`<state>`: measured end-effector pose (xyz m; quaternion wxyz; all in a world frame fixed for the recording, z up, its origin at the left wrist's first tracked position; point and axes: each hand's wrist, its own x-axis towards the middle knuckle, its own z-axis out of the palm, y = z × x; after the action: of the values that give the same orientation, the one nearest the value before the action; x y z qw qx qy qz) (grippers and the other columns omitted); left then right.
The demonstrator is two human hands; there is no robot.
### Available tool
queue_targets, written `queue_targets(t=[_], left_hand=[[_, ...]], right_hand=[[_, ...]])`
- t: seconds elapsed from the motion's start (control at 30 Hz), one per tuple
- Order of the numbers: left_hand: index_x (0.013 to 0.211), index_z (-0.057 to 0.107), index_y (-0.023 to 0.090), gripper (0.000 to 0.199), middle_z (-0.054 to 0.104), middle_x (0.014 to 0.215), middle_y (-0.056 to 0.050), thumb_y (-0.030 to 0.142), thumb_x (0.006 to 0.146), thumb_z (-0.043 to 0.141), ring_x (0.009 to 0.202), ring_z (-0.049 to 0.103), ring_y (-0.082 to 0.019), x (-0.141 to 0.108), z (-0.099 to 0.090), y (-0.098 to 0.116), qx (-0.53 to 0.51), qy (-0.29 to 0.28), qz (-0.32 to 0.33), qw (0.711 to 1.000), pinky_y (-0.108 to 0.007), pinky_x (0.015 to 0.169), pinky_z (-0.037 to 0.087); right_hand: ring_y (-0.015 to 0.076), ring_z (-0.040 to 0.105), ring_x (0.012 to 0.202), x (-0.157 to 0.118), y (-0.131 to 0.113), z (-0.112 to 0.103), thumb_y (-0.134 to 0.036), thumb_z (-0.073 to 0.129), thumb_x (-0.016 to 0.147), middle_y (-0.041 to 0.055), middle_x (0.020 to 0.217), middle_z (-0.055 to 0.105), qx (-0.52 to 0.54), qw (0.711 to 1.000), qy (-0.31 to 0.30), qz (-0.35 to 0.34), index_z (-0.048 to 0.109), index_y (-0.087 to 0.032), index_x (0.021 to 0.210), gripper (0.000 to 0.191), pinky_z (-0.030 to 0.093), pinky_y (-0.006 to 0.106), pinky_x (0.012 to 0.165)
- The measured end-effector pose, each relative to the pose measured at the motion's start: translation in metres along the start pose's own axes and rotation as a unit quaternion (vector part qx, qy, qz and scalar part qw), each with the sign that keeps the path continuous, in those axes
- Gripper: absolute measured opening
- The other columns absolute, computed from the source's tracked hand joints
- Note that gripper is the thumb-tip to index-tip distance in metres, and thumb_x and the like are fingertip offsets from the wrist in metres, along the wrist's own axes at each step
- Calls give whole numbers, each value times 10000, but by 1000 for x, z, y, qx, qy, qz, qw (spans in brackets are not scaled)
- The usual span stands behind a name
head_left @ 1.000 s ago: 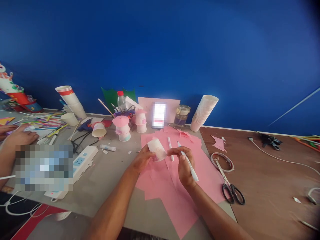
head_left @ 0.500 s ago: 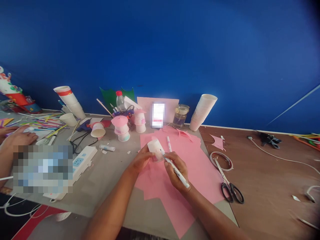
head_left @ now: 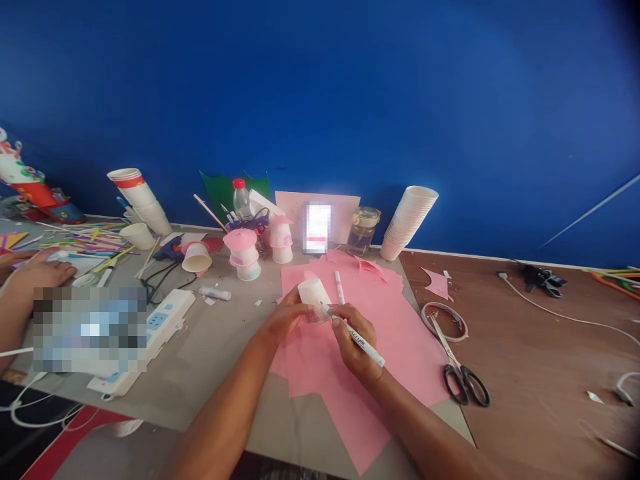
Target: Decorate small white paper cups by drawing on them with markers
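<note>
My left hand (head_left: 289, 319) is closed round the side of a white paper cup (head_left: 314, 293), which is tilted and held above pink paper (head_left: 400, 353). Pinched in my right hand (head_left: 356, 340) is a white acrylic marker (head_left: 367, 348), its tip at the cup's lower right side. Some pinkish colour shows low on the cup. Behind the cup a second marker (head_left: 339, 287) lies on the pink paper. To the left stand two decorated cup pieces with pink tops, one nearer (head_left: 242, 255) and one farther (head_left: 281, 240).
Black-handled scissors (head_left: 465, 380) and a tape roll (head_left: 463, 327) lie right of the paper. A tall cup stack (head_left: 410, 223), a glass jar (head_left: 363, 230) and a bright phone (head_left: 317, 228) stand behind. Leftward are a power strip (head_left: 155, 340), a glue gun (head_left: 169, 248) and another person's hand (head_left: 43, 277).
The marker's tip has shifted slightly along the cup's side, and the marker's angle has changed a little. Both hands keep their holds. The whole view has moved slightly.
</note>
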<state>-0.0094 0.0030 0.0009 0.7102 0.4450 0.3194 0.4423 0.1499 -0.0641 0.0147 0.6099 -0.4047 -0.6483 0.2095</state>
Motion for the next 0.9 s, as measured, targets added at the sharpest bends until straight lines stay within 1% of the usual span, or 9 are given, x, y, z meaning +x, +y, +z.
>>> queue_targets(t=[0.1,0.23,0.4,0.57,0.67,0.77,0.9], left_hand=[[1162,578,201,547,650,925,-33,205,638,734,872,563,-210,1,-1,-1,1,0,-7,1000,-319,770,403],[1150,575,195,539,645,934,-37,200,635,736,869,564,-210,1,-2,-2,-1,-2,-9,1000,-323,772,407],[1156,568,202,538,642,920,-29,195,641,727,864,556,-205,0,-1,-1,1,-4,-11,1000,-312,755,401],[1150,570,204,532,643,927,-33,182,641,723,851,556,-202,0,0,-2,1,-3,-7,1000,-307,743,402],[1157,570,205,545,646,930,-37,188,636,729,839,561,-202,1,-1,-2,2,2,-10,1000,-309,740,408],[1167,568,203,556,644,946,-40,188,635,730,871,563,-209,0,-1,-2,0,4,-9,1000,-310,759,412],[1156,571,202,556,644,974,-45,190,626,739,905,559,-218,1,-1,-3,10,1,-7,1000,-308,769,406]], right_hand=[[162,607,679,0,-2,0,-203,497,851,31,797,644,-22,999,15,19,579,-220,951,130,499,292,610],[156,609,661,0,-3,0,-186,493,829,19,768,633,-35,998,38,29,558,-214,895,96,495,274,586],[161,616,651,1,-2,1,-190,489,817,20,741,644,-51,998,37,31,560,-212,867,90,494,273,573],[148,593,597,1,-2,0,-198,485,817,13,713,641,-54,997,39,37,561,-216,858,89,479,263,533],[146,589,595,0,-2,1,-208,484,825,16,721,643,-53,997,40,43,562,-215,853,83,478,263,535],[147,588,604,0,-1,1,-227,488,838,16,723,637,-50,997,42,49,561,-213,860,78,480,266,544],[135,561,561,-1,0,2,-256,495,855,3,699,611,-38,996,48,60,559,-213,871,78,458,256,508]])
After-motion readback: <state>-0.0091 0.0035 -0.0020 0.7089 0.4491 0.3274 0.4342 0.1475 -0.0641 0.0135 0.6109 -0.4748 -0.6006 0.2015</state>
